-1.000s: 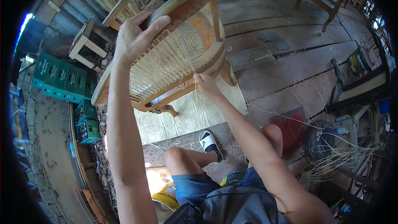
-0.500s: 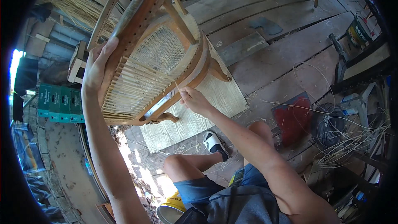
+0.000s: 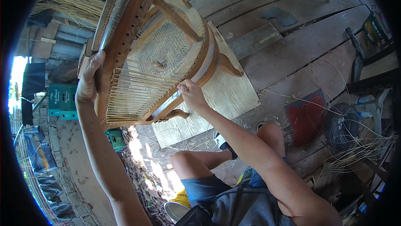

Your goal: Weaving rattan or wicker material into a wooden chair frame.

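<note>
A wooden chair [image 3: 203,65] with a drilled curved frame stands tilted before me. Parallel cane strands [image 3: 135,92] run across one frame opening, while woven cane mesh [image 3: 161,46] fills the seat beyond. My left hand [image 3: 91,75] is wrapped round the outer side of the drilled back rail [image 3: 121,38], its thumb along the edge. At the opposite rail, where the strands end, my right hand [image 3: 193,94] is closed in a pinch against the wood. The cane strand seen in it a moment ago is now hidden by the fingers.
A pale wood-grain board [image 3: 225,100] lies under the chair on the plank floor. To the right are a red-topped piece [image 3: 307,119], a dark coil [image 3: 342,123] and loose cane [image 3: 359,155]. Green boxes [image 3: 67,100] stand at left; a yellow bucket [image 3: 179,203] sits near my knee.
My right hand has come up against the rail, and the short strand between hand and rail no longer shows. The back rail with my left hand has shifted left; the view has moved slightly.
</note>
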A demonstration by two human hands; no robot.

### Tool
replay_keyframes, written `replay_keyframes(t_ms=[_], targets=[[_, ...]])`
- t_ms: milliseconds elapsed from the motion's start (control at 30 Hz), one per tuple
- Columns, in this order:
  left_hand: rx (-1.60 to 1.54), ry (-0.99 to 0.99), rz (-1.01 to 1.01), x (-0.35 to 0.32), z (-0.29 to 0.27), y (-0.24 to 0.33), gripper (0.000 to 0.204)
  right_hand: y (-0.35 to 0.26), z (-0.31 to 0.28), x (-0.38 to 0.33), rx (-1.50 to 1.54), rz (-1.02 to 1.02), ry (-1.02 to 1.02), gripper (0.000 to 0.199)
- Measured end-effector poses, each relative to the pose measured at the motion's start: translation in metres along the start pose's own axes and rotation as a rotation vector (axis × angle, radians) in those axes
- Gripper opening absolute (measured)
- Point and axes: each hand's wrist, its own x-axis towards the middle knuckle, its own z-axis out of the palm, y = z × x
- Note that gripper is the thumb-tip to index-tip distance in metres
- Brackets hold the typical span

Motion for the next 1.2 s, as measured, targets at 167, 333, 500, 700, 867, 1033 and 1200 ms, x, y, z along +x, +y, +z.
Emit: replay_keyframes(t_ms=[167,333,500,700,867,1033,1200], targets=[[-0.009,-0.088,0.020,-0.007,0.015,0.009,0.080,0.003,-0.006,0.003,0.087,0.135,-0.071,0.020],[-0.044,-0.169,0.105,-0.016,0.026,0.018,0.074,-0.027,-0.018,-0.010,0.240,0.276,-0.119,0.015],[-0.074,-0.173,0.242,-0.008,0.029,0.004,0.079,-0.053,-0.056,-0.035,0.334,0.342,-0.192,0.016],[0.080,-0.115,0.264,0.003,0.022,-0.013,0.094,-0.032,-0.075,-0.041,0.005,0.423,-0.203,0.025],[0.220,-0.051,0.334,0.010,0.026,-0.016,0.096,0.007,-0.061,-0.026,-0.569,-0.323,-0.071,0.030],[0.275,0.004,0.387,0.005,0.022,-0.019,0.093,-0.022,-0.025,-0.007,-0.620,-0.332,-0.093,0.027],[0.395,-0.006,0.330,-0.046,0.027,0.030,0.081,-0.018,-0.010,0.002,-0.745,-0.334,-0.070,0.022]])
